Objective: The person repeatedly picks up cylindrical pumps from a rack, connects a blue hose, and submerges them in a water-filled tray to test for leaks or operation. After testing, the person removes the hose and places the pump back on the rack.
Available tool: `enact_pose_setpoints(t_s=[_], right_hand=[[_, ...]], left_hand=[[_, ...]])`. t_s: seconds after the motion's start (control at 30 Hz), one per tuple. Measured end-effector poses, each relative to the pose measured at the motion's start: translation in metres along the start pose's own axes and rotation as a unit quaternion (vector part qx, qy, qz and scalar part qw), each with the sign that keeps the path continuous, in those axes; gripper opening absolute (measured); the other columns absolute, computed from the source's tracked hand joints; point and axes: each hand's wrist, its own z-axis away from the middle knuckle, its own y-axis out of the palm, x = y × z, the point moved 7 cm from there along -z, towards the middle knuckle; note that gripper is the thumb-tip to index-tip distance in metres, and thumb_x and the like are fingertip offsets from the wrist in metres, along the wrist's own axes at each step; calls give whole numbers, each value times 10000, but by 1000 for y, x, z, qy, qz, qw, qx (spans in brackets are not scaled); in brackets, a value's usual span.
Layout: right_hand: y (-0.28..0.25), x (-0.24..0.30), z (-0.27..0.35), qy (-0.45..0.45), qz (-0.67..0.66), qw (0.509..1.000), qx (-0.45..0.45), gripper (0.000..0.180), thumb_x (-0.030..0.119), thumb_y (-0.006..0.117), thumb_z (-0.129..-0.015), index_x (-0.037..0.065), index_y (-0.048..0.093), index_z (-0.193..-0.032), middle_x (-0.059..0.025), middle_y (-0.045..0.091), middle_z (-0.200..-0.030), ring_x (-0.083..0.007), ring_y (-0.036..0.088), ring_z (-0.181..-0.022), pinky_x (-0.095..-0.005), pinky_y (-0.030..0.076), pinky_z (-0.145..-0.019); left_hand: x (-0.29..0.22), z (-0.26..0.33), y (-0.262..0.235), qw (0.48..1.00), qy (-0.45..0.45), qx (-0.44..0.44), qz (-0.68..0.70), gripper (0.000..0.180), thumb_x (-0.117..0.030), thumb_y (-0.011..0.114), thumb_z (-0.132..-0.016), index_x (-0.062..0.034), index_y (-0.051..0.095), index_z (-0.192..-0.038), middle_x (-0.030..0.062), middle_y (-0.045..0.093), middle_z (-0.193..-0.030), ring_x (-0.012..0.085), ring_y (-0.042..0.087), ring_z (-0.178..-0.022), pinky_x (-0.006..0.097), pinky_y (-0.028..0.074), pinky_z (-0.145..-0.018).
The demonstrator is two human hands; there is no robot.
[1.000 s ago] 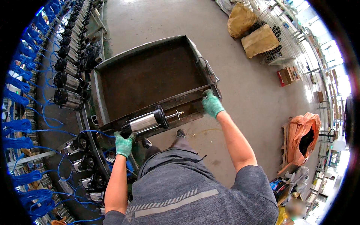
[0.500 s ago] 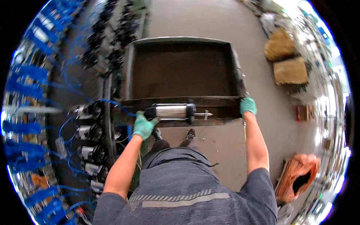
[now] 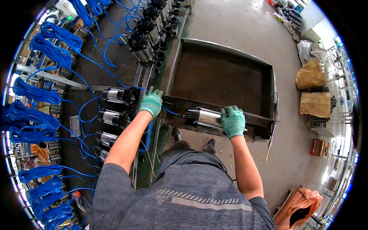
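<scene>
A submersible pump (image 3: pixel 208 117) with a silver cylindrical body and black ends lies on its side across the near ledge of a dark metal tank (image 3: pixel 226 71). My right hand (image 3: pixel 234 122), in a green glove, is closed over the pump's right end and hides it. My left hand (image 3: pixel 151 102), gloved alike, rests at the tank's near left corner with its fingers stretched out. Beneath it passes a blue cable (image 3: pixel 172 112) that runs to the pump's left end. Whether the fingers press on the cable is hidden.
Left of me several similar pumps (image 3: pixel 117 96) lie in a row beside a metal rail (image 3: pixel 142 76); others (image 3: pixel 142 49) stand farther off. Coiled blue cables (image 3: pixel 38 92) fill the far left. At right are brown sacks (image 3: pixel 315 104), a wire cage (image 3: pixel 326 124) and an orange bag (image 3: pixel 301 207).
My right hand has left the tank's right edge and moved onto the pump's right end. My left hand has gone from the pump's left end to the tank corner. The view has turned left.
</scene>
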Motion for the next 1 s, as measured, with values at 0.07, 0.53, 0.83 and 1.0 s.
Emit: enact_pose_setpoints(t_s=[0.07, 0.53, 0.83, 1.0], right_hand=[[5, -4, -1, 13, -1, 1000, -22, 177, 251, 670, -919, 76, 697, -920, -167, 684, -978, -389, 636, -938, -503, 519, -835], [9, -9, -1, 17, 25, 998, -54, 143, 212, 653, -910, 79, 678, -864, -149, 677, -921, -379, 634, -889, -497, 527, -795], [5, -6, -1, 35, 28, 998, -50, 151, 214, 653, -911, 75, 681, -860, -149, 678, -916, -377, 636, -896, -500, 527, -793], [5, -4, -3, 35, 31, 998, -40, 157, 220, 651, -913, 74, 687, -869, -149, 685, -938, -376, 638, -908, -492, 528, -807]], left_hand=[[20, -10, 12, 997, 17, 69, -17, 406, -199, 521, -993, -116, 561, -1389, 156, 601, -1407, 352, 556, -1327, 570, 378, -1138], [23, -1, 14, 975, 111, 180, 61, 462, -124, 616, -941, -139, 559, -1399, 231, 621, -1309, 418, 650, -1133, 514, 529, -942], [2, -4, -12, 935, 53, 55, 348, 262, -241, 654, -1004, -38, 680, -1167, 200, 717, -1074, 370, 695, -997, 439, 545, -873], [-11, 23, 8, 800, 8, 52, 598, 240, -256, 655, -1034, -40, 687, -1131, 103, 728, -993, 215, 661, -864, 350, 532, -823]])
